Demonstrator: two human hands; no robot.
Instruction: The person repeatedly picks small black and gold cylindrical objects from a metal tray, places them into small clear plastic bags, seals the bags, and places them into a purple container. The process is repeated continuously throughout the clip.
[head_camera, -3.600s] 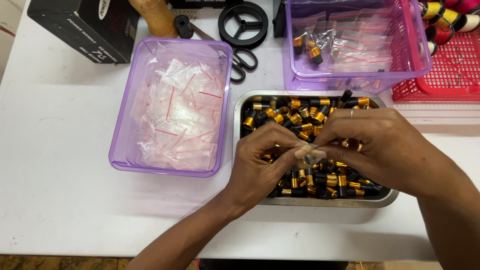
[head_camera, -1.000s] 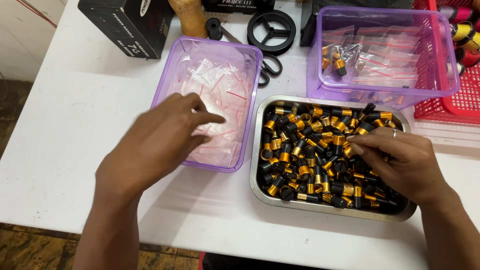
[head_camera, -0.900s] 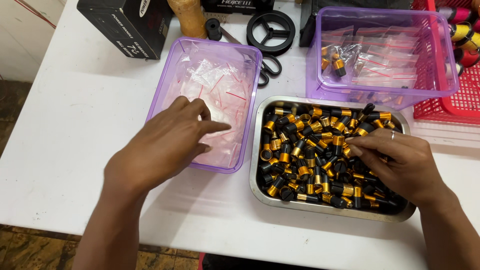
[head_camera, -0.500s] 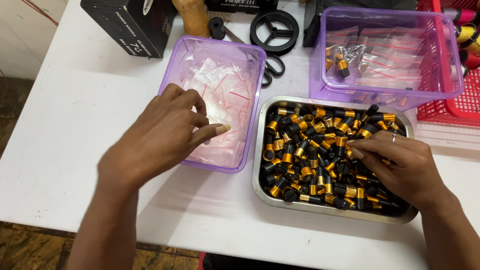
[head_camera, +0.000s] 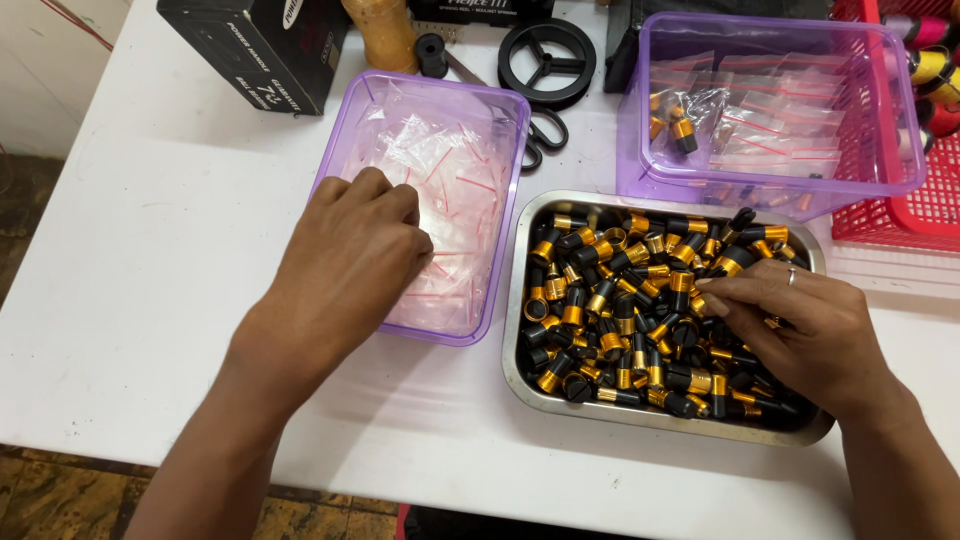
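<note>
My left hand (head_camera: 350, 255) reaches into the purple bin (head_camera: 505, 215) of clear bags (head_camera: 450, 190), grip unclear. My right hand (head_camera: 800, 335) pinches black-gold caps (head_camera: 610, 300) in the steel tray (head_camera: 515, 340) on the table (head_camera: 150, 250).

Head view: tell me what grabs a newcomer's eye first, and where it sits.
The rectangular steel tray heaped with small black-and-gold cylindrical parts sits right of centre, the right hand picking among them. Beside it on the left, the left hand reaches into a clear purple plastic tub of small transparent zip bags.
</note>
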